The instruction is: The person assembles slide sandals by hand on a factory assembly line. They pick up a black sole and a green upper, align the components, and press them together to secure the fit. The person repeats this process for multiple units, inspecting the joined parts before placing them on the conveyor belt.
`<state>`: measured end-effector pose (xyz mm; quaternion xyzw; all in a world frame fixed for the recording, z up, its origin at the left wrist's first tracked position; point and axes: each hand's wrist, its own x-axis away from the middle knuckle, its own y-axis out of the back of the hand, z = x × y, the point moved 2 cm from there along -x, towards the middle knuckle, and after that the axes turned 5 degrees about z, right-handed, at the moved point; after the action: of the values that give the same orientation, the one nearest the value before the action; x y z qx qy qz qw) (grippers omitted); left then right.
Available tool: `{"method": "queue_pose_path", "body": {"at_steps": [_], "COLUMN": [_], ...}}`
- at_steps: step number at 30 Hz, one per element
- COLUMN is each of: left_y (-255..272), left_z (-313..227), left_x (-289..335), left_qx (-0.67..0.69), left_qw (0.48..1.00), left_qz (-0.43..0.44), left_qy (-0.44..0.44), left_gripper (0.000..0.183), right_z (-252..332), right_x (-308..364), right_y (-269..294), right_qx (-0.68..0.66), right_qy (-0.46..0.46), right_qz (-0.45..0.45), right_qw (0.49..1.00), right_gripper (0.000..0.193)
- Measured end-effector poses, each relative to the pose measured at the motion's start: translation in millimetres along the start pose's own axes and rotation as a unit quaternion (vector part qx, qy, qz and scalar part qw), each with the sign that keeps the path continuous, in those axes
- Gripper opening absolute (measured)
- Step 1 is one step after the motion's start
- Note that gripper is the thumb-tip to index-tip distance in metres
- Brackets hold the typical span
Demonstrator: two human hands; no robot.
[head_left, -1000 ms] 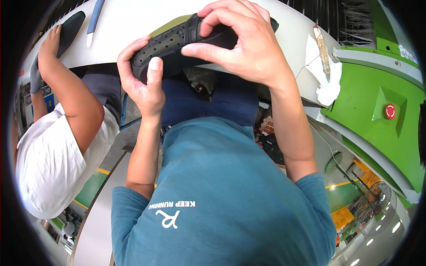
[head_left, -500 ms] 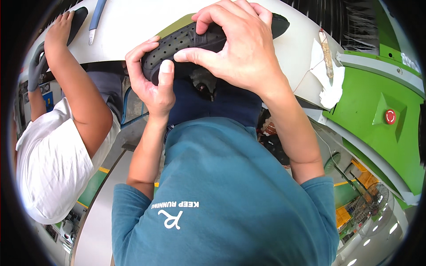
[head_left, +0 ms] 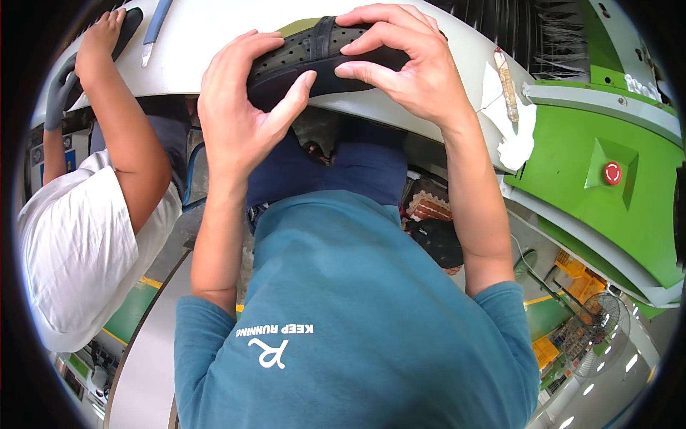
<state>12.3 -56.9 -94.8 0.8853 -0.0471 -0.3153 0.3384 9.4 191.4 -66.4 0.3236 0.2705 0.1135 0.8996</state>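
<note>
I hold a black shoe (head_left: pixel 332 74) with rows of small holes and a strap across it, over the far edge of the white table. A strip of olive green shows along its top edge. My left hand (head_left: pixel 239 100) grips its left end, thumb on the near side and fingers over the top. My right hand (head_left: pixel 414 64) pinches the right part between thumb and fingers. The shoe's right end is mostly hidden behind that hand.
A blue-handled knife (head_left: pixel 153 36) lies on the white table (head_left: pixel 196 53). A tape-wrapped tool (head_left: pixel 506 86) rests on white paper (head_left: pixel 516 149) at right, beside a green machine (head_left: pixel 572 143) with a red button (head_left: pixel 612 173). At left, a co-worker's arm (head_left: pixel 128 136) reaches to a dark sole (head_left: pixel 127 34).
The shoe has rolled and levelled out, showing more of its smooth black lower side. My left hand has moved up around the left end, and my right fingers have shifted along the top edge.
</note>
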Motion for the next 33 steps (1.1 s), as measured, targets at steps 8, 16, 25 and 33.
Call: {"method": "queue_pose_path", "body": {"at_steps": [8,16,25,33], "left_y": [5,5,-7,-33], "left_z": [9,3,-9,-10], "left_x": [-21,-31,-100,-112], "left_qx": [0.077,0.046,-0.011,0.056], "left_qw": [0.99,0.989,0.943,0.896], "left_qz": [0.108,0.137,0.309,0.441], "left_qy": [0.054,0.031,-0.123,-0.008], "left_gripper": [0.044,0.044,0.057,0.069], "right_z": [9,20,-39,-42], "right_x": [-14,-39,21,17], "right_y": [5,19,18,30], "right_qx": [-0.058,-0.021,-0.101,-0.149], "right_qy": [-0.115,-0.244,-0.223,-0.256], "right_qz": [0.055,0.108,-0.016,0.013], "right_qw": [0.99,0.964,0.969,0.955], "right_gripper": [0.026,0.041,0.065,0.057]}}
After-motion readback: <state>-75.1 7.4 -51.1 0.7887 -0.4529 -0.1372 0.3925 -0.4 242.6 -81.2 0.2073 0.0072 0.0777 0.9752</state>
